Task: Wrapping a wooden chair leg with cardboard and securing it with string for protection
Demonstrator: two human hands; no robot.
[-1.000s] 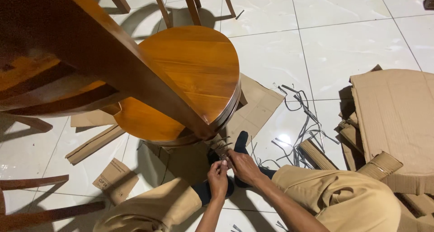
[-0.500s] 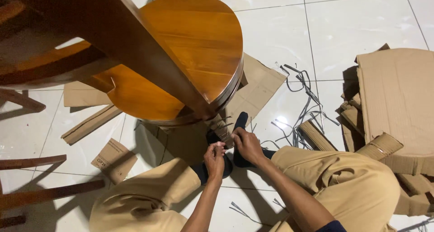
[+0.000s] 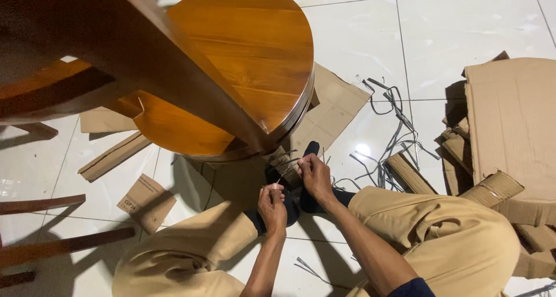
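A wooden chair (image 3: 231, 71) with a round orange-brown seat stands tilted on the tiled floor in front of me. Cardboard wrapping (image 3: 282, 158) covers the foot of its leg. My left hand (image 3: 272, 207) pinches a thin grey strap (image 3: 284, 175) that runs up to the wrapped leg. My right hand (image 3: 315, 175) grips the same strap at the cardboard wrap, close under the seat rim. My feet in black socks (image 3: 307, 201) lie under both hands, and my legs in tan trousers (image 3: 440, 239) are folded on either side.
Flat cardboard sheets (image 3: 333, 103) lie under the chair. A pile of cardboard (image 3: 509, 129) sits at the right. Loose grey straps (image 3: 394, 129) are scattered on the white tiles. Cardboard scraps (image 3: 145, 195) and dark wooden chair parts (image 3: 40, 227) lie at the left.
The view has shifted closer to the chair. My hands have stayed at the wrapped leg, the left one now a little lower with the strap between its fingers.
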